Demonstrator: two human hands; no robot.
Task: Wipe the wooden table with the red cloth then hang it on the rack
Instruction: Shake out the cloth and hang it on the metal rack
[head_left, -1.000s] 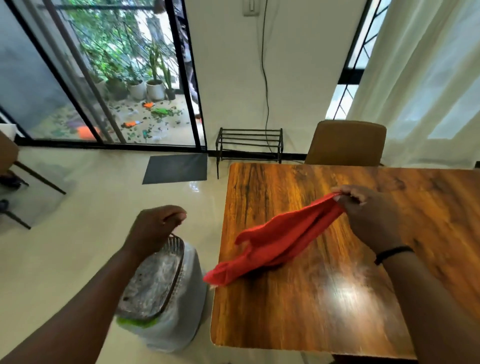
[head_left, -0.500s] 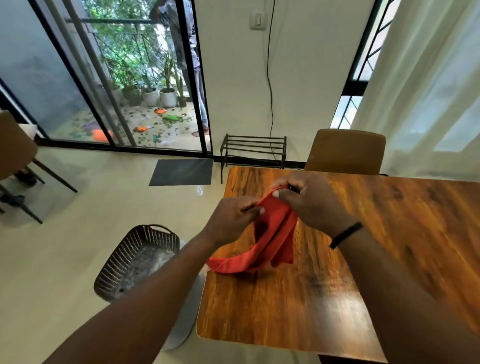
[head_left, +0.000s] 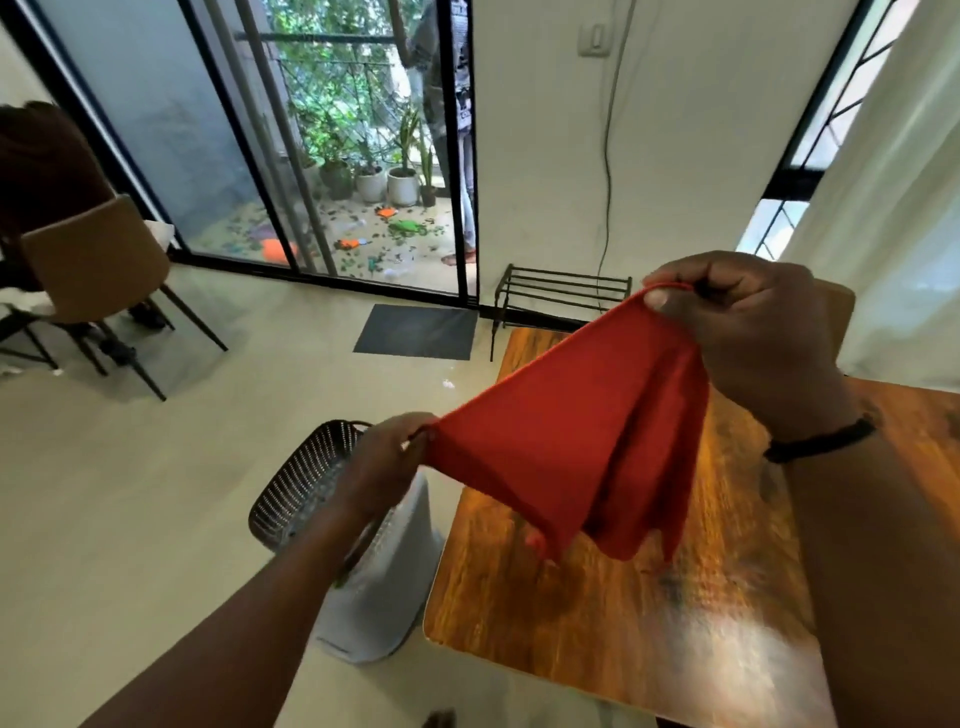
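The red cloth (head_left: 582, 441) hangs stretched in the air above the left end of the wooden table (head_left: 597, 613). My left hand (head_left: 384, 467) pinches its lower left corner, out past the table's edge. My right hand (head_left: 748, 332) pinches the upper corner, higher and farther back. The rest of the cloth droops in folds toward the tabletop. The black wire rack (head_left: 563, 293) stands on the floor against the far wall, beyond the table's far left corner.
A dark woven basket on a white bin (head_left: 311, 483) stands on the floor just left of the table. A dark mat (head_left: 418, 332) lies before the glass sliding door. A brown chair (head_left: 93, 265) stands at the far left; a person stands outside the door.
The cloth has been lifted off the table and spread. My hands moved apart, the right up and back, the left down and left. The view tilted upward.
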